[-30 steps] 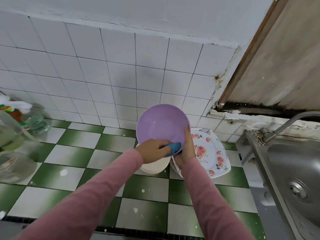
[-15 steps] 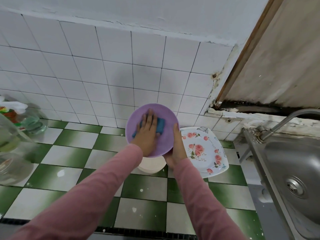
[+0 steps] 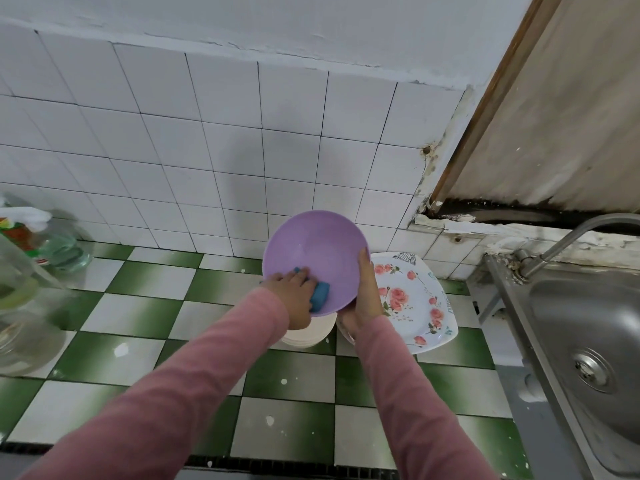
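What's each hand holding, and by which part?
Right hand grips the purple bowl by its right rim; left hand holds a blue sponge against its inside.

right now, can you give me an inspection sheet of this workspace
surface: counter, green and white tiles, white flecks
job's things: purple bowl held up, tilted; blue sponge on its inside, lower left
clutter: cream stack below the bowl; floral plate right of it; bottles far left
hands: left hand holds the sponge to the bowl; right hand grips the bowl's right rim
cables: nothing seen
surroundings: white tiled wall; steel sink and tap at right
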`<state>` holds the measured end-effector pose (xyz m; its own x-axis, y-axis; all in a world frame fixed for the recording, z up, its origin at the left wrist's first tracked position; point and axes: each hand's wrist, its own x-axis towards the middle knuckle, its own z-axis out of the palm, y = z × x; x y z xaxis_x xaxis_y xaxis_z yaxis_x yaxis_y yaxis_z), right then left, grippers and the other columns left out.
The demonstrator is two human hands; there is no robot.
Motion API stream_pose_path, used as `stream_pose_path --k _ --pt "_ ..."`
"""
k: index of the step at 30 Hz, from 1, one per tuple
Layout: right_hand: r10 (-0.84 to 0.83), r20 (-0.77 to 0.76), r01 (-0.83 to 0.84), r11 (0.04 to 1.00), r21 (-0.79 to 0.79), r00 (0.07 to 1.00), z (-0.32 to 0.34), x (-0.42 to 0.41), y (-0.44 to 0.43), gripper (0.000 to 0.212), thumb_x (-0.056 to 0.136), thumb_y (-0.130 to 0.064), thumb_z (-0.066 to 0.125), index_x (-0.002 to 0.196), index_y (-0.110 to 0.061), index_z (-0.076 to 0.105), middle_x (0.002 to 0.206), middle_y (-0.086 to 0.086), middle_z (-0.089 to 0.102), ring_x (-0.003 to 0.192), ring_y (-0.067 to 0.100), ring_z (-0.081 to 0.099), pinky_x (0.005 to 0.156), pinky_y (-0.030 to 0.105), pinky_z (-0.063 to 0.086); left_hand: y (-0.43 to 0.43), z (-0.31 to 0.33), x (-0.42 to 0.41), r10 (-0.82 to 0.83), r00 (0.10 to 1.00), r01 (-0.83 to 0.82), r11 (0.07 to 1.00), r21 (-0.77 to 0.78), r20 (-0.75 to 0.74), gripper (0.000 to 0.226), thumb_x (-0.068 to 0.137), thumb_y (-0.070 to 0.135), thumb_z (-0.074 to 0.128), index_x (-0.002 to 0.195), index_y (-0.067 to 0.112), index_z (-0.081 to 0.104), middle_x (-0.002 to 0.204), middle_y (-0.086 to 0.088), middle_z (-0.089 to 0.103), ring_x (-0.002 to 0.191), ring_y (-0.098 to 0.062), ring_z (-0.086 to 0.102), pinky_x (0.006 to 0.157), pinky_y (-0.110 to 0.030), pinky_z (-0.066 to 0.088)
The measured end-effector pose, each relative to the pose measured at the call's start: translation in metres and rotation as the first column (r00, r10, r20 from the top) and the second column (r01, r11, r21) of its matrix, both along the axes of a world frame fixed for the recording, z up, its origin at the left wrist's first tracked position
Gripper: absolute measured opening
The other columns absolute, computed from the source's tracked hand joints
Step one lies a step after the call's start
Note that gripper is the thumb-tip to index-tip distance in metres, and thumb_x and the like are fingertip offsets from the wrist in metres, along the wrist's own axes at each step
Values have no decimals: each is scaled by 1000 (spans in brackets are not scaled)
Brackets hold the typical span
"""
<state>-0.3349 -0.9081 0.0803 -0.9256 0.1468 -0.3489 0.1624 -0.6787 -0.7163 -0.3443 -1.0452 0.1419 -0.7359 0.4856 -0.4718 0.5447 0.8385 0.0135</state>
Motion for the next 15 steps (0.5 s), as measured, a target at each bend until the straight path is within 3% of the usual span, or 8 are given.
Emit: stream_pose_path --k 3,5,7,9,12,15 --pt "8 4 -7 1000 -27 1000 2 3 6 96 66 -72 74 144 -24 49 135 12 62 123 38 60 96 57 53 -4 -3 1 29 987 -15 995 94 -158 54 98 19 46 150 23 31 158 -9 26 135 -28 40 112 -39 32" --pt "41 17 -40 998 -55 999 2 6 6 83 76 -69 65 144 -24 50 134 12 64 121 38 61 95 57 53 -6 -1 -1 5 981 15 995 102 -195 42 94 13 47 135 24 47 133 -7 50 110 -28 57 96 -38 49" --pt "66 21 -64 995 -80 998 3 9 4 71 84 -65 57 142 -23 53 130 13 66 120 38 62 97 59 51 -8 -3 -5 64 976 -33 989 147 -211 37 92 12 46 127 23 53 120 -6 54 100 -29 61 85 -39 55" --pt "104 3 -103 989 -104 995 6 12 1 64 92 -62 50 140 -19 54 127 16 67 119 39 62 100 60 49 -10 -11 -8 210 950 -131 940 315 -233 41 93 9 46 131 22 52 128 -6 54 108 -29 59 85 -38 53" --pt "128 -14 -129 986 -102 992 8 12 -4 70 92 -65 52 143 -16 50 131 18 64 121 40 61 102 62 46 -9 -24 -7 442 877 -207 703 681 -190 47 97 3 47 142 16 48 147 -5 46 131 -27 46 103 -37 43" --pt "140 25 -138 989 -61 990 6 8 -10 87 78 -75 64 146 -23 44 136 16 61 123 40 59 103 64 45 -5 -25 -8 605 795 -328 386 862 32 42 102 10 45 143 14 47 148 -4 47 132 -23 45 111 -31 36"
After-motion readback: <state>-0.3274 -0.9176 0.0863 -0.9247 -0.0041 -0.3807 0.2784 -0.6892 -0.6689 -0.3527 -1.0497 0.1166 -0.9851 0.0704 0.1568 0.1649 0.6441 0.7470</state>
